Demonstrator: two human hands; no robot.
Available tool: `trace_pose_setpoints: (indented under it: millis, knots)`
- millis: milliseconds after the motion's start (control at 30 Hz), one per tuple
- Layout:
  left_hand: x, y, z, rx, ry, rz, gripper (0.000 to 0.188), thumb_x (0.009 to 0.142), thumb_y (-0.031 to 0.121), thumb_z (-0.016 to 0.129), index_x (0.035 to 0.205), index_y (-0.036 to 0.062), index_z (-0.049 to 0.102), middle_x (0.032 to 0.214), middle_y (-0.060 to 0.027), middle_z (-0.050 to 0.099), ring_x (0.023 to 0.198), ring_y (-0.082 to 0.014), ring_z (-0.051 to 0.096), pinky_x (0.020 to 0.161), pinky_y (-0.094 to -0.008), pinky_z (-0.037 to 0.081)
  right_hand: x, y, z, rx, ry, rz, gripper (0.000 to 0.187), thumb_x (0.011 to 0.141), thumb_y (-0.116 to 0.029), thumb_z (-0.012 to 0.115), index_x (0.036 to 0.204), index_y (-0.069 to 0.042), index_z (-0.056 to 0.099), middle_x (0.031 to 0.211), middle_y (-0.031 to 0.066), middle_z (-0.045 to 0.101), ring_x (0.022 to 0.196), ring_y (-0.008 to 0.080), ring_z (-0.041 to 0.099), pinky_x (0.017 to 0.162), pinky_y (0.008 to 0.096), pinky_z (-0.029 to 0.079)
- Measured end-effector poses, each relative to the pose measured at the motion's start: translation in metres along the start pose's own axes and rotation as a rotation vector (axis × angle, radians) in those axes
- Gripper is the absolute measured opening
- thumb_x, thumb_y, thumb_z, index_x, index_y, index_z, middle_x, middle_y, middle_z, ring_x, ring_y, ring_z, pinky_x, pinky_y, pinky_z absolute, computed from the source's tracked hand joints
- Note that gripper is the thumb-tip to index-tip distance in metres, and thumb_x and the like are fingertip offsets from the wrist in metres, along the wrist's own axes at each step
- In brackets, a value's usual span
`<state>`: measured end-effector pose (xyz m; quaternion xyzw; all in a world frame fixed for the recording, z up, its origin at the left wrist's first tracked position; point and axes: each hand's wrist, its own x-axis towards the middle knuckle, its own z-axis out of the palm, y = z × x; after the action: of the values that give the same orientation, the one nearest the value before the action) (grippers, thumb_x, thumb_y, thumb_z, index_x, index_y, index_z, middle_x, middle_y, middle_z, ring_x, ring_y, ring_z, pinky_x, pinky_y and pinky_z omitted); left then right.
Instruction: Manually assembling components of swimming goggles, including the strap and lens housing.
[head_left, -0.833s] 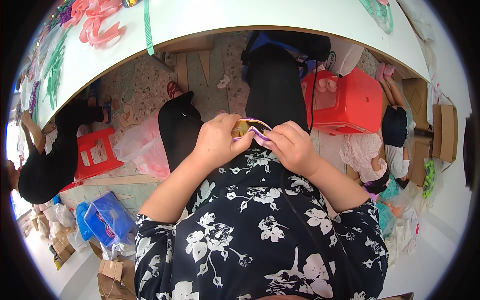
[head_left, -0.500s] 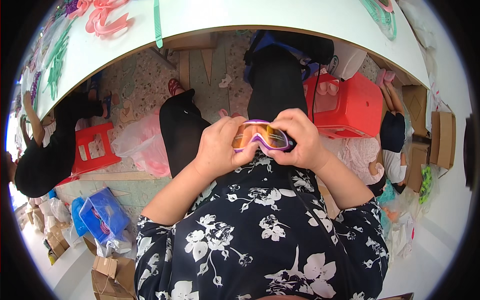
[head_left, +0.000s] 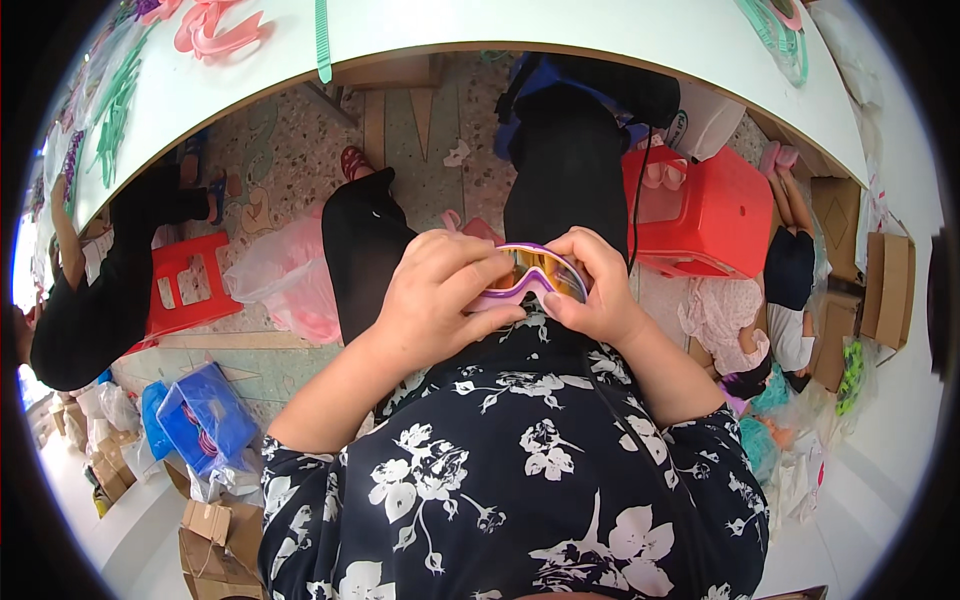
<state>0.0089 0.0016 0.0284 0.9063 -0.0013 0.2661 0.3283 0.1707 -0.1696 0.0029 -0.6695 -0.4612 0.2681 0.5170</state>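
Note:
Both my hands hold a pair of swim goggles [head_left: 541,262] with a purple rim and orange-tinted lenses, above my lap. My left hand [head_left: 437,280] grips the left end, its fingers lying over much of that lens and its thumb along the lower edge. On the right end, my right hand [head_left: 601,287] pinches the frame, with the thumb pressed near the lower rim. The pale pink inner side of the frame shows around the nose bridge. Part of the left lens is hidden behind my fingers.
Ahead curves a white table [head_left: 420,25] with pink straps [head_left: 215,30], green straps [head_left: 118,115] and green goggles [head_left: 780,35]. A red stool [head_left: 715,215] stands at right, a blue crate [head_left: 208,418] at left. Other people sit at left and right; cardboard boxes [head_left: 222,545] lie lower left.
The goggles have tilted and shifted slightly right. My left hand has turned over more of the left lens, and my right fingers have slid along the right end.

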Motion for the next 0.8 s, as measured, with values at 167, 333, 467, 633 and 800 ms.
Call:
trace_pose_setpoints:
  millis: [167,333,467,633,800]
  knots:
    - [-0.001,-0.003,-0.001,-0.139,-0.011,0.026,0.028,0.069,0.018,0.086,0.089,0.0055,0.072,0.091,-0.0059,0.069,0.083,-0.0249,0.065,0.074,-0.0378,0.050,0.002,0.000,-0.001,0.009,-0.028,-0.055,0.033,0.064,-0.017,0.080,0.089,-0.002,0.064,0.077,0.0083,0.058,0.067,0.0214,0.056,0.061,0.0306,0.046]
    - [-0.012,0.000,0.015,-0.140,0.070,-0.080,0.023,0.071,0.015,0.085,0.085,0.0049,0.071,0.087,-0.0058,0.069,0.081,-0.0238,0.065,0.072,-0.0364,0.050,0.002,0.008,0.006,-0.043,0.009,-0.119,0.031,0.065,-0.016,0.079,0.088,-0.002,0.064,0.074,0.0088,0.058,0.066,0.0241,0.057,0.060,0.0319,0.046]
    - [-0.014,-0.006,0.019,-0.074,0.096,-0.022,0.027,0.072,0.016,0.084,0.092,0.0065,0.069,0.094,-0.0062,0.067,0.082,-0.0238,0.064,0.074,-0.0365,0.049,-0.001,0.020,0.008,-0.078,0.001,-0.137,0.036,0.064,-0.017,0.076,0.094,0.000,0.064,0.079,0.0092,0.058,0.066,0.0207,0.055,0.060,0.0289,0.044]
    - [0.003,0.000,0.008,0.103,-0.021,-0.096,0.040,0.077,0.028,0.079,0.108,0.0074,0.066,0.108,-0.0110,0.062,0.092,-0.0266,0.063,0.078,-0.0387,0.049,0.006,0.015,0.001,-0.205,0.024,-0.219,0.042,0.059,-0.016,0.077,0.095,0.000,0.064,0.078,0.0112,0.059,0.065,0.0248,0.058,0.059,0.0318,0.047]
    - [-0.002,-0.013,0.025,-0.023,-0.131,-0.151,0.042,0.081,0.029,0.074,0.113,0.0048,0.061,0.106,-0.0137,0.059,0.085,-0.0300,0.062,0.073,-0.0395,0.052,0.008,0.017,0.000,-0.230,0.016,-0.252,0.046,0.056,-0.017,0.077,0.096,0.001,0.063,0.077,0.0122,0.060,0.063,0.0280,0.057,0.058,0.0334,0.048]
